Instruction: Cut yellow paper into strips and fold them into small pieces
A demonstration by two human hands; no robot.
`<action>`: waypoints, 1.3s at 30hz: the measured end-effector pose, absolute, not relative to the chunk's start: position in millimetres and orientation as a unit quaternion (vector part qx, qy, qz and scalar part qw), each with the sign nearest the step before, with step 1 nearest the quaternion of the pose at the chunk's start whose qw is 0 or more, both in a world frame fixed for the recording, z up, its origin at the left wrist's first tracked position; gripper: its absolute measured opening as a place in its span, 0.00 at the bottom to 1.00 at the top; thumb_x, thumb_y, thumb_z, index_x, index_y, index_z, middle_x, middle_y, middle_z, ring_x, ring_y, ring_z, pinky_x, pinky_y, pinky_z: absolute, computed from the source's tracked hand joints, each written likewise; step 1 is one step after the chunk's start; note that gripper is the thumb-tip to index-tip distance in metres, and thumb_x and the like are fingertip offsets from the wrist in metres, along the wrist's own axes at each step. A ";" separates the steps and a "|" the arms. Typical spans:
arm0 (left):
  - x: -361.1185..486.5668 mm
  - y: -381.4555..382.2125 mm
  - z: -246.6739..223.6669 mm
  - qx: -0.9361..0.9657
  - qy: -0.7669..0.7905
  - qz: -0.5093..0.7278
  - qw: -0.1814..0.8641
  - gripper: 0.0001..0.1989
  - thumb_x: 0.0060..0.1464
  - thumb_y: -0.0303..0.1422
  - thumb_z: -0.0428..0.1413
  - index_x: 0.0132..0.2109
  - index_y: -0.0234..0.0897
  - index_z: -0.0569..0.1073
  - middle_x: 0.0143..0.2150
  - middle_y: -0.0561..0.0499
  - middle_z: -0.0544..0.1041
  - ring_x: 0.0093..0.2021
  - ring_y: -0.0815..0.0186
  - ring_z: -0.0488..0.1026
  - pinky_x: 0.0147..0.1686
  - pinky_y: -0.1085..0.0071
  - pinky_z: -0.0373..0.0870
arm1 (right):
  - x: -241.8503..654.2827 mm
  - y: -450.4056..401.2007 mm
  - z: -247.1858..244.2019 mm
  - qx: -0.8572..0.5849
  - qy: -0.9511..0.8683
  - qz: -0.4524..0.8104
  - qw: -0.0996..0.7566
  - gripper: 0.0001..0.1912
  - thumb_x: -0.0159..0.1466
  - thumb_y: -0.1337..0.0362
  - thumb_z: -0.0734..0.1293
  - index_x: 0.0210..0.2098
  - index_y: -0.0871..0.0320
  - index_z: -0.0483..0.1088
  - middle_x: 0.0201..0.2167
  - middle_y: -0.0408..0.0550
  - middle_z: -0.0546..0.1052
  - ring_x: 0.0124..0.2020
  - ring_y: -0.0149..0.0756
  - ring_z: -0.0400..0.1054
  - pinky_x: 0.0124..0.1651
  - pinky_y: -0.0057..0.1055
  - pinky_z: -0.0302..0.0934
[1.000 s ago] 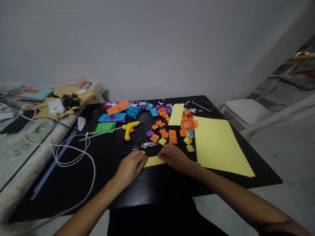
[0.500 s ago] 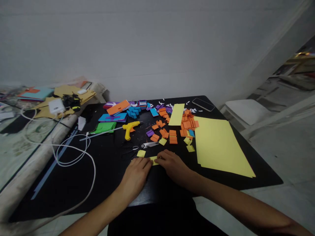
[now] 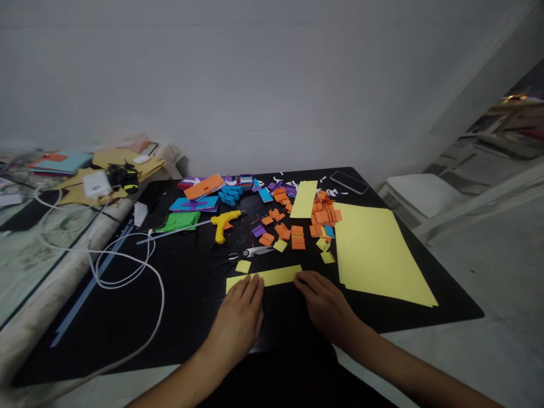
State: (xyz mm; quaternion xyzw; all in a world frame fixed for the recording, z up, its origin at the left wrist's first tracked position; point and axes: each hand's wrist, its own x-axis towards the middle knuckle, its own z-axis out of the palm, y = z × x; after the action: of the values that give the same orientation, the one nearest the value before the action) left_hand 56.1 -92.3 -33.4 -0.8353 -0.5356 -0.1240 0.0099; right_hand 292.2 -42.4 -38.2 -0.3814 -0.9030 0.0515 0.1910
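A long yellow paper strip (image 3: 278, 276) lies on the black table just in front of me. My left hand (image 3: 243, 306) rests flat on its left part, fingers straight and pressed down. At the strip's right end is my right hand (image 3: 318, 294), its fingers bent together on the paper; the fingertips are partly hidden. Beyond the strip's left half lies a small yellow paper square (image 3: 243, 266). Scissors (image 3: 259, 251) and pliers (image 3: 232, 256) lie a little farther off. Several folded orange paper pieces (image 3: 298, 238) are scattered behind the strip.
Large yellow sheets (image 3: 378, 255) cover the table's right side. A yellow glue gun (image 3: 223, 224) stands mid-left, near green paper (image 3: 178, 221). A white cable (image 3: 159, 283) loops across the left. At the back are a yellow strip (image 3: 304, 199) and a phone (image 3: 349, 182).
My right hand has slid right along the strip to its end, drawing apart from my left hand. More of the yellow strip now shows between them. My left hand stays on its left part.
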 end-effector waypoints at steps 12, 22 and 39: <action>62.8 -94.9 -30.5 -0.829 -0.545 -0.128 0.015 0.24 0.61 0.30 0.50 0.63 0.32 0.66 0.60 0.36 0.72 0.60 0.45 0.68 0.55 0.49 0.69 | 305.0 -37.1 -35.8 -0.422 -0.869 0.020 0.256 0.18 0.63 0.77 0.59 0.48 0.63 0.74 0.47 0.59 0.76 0.51 0.47 0.69 0.56 0.47 0.68; 62.7 -96.9 -27.9 -0.827 -0.545 -0.139 -0.006 0.24 0.63 0.33 0.50 0.64 0.40 0.65 0.61 0.37 0.70 0.61 0.45 0.67 0.55 0.47 0.69 | 259.6 -43.1 -39.5 -0.353 -0.918 0.076 0.161 0.27 0.60 0.78 0.60 0.59 0.67 0.68 0.59 0.61 0.71 0.61 0.46 0.65 0.62 0.43 0.64; 0.0 -122.3 -29.5 -0.822 -0.558 -0.086 0.073 0.20 0.66 0.34 0.48 0.59 0.31 0.71 0.60 0.38 0.74 0.57 0.50 0.73 0.54 0.54 0.72 | 258.2 -44.8 -42.7 -0.373 -0.912 0.050 0.165 0.24 0.62 0.77 0.60 0.57 0.68 0.68 0.58 0.62 0.72 0.59 0.48 0.66 0.62 0.44 0.63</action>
State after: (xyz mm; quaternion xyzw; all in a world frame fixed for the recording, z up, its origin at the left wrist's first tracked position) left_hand 0.0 -122.3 -29.5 -0.8221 -0.5580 -0.0863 0.0735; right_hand 258.2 -44.8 -42.7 -0.3725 -0.9118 0.0500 0.1655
